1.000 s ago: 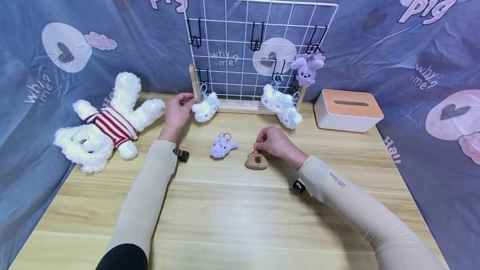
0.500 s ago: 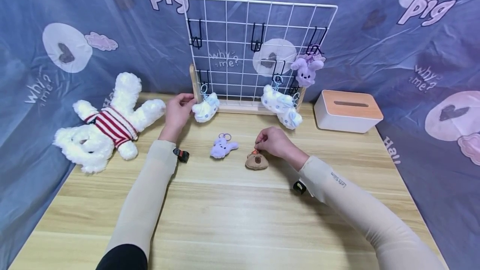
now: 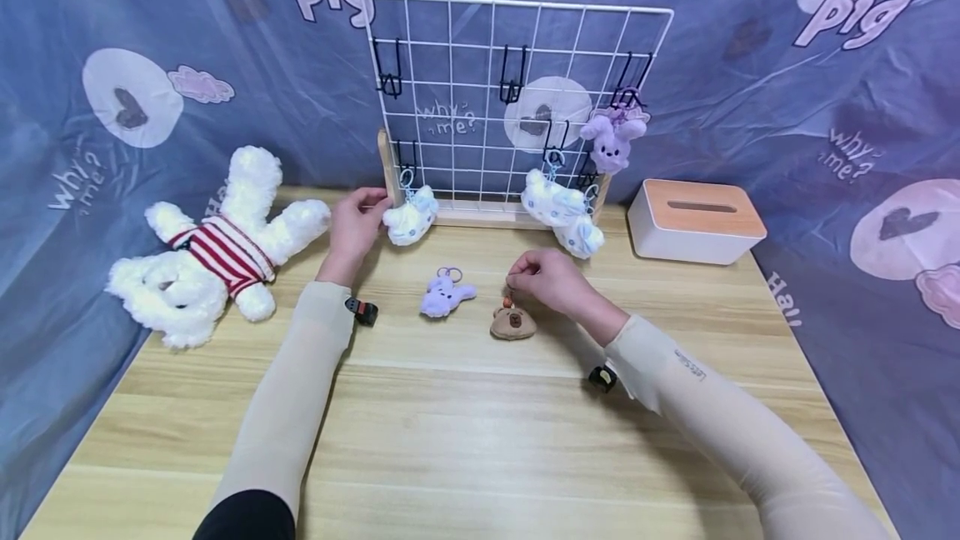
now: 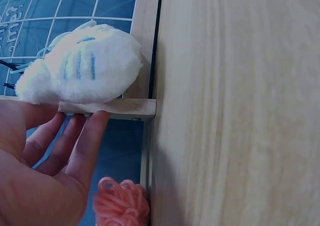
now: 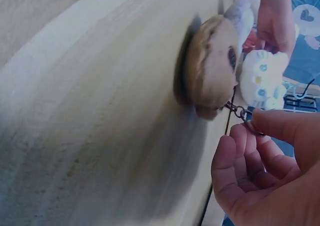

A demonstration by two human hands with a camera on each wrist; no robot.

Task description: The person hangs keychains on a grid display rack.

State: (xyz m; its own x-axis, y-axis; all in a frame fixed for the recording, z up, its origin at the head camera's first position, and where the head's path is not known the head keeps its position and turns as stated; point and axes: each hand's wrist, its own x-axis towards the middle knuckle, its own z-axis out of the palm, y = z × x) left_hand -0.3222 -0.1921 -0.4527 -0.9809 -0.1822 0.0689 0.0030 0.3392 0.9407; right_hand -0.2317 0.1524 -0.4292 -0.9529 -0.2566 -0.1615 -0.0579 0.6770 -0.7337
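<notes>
My right hand (image 3: 553, 280) pinches the metal ring of a brown plush keychain (image 3: 513, 324) between thumb and forefinger. In the right wrist view the keychain (image 5: 212, 60) hangs by a short chain, close to the tabletop; whether it touches cannot be told. My left hand (image 3: 354, 227) grips the wooden side post (image 4: 132, 107) of the white wire grid rack (image 3: 480, 115), its fingertips against the wood. A white plush keychain (image 4: 95, 63) hangs right beside that hand. On the table between my hands lies a purple plush keychain (image 3: 442, 296).
Black hooks (image 3: 512, 77) sit on the grid. Two white plush keychains (image 3: 555, 198) and a purple rabbit one (image 3: 611, 144) hang at its right. A white tissue box (image 3: 693, 223) with a wooden lid stands right; a white teddy bear (image 3: 217, 257) lies left.
My right hand has risen slightly, drawing the ring upward so that more of the brown keychain's orange bead and chain shows. The left hand stays on the rack's post.
</notes>
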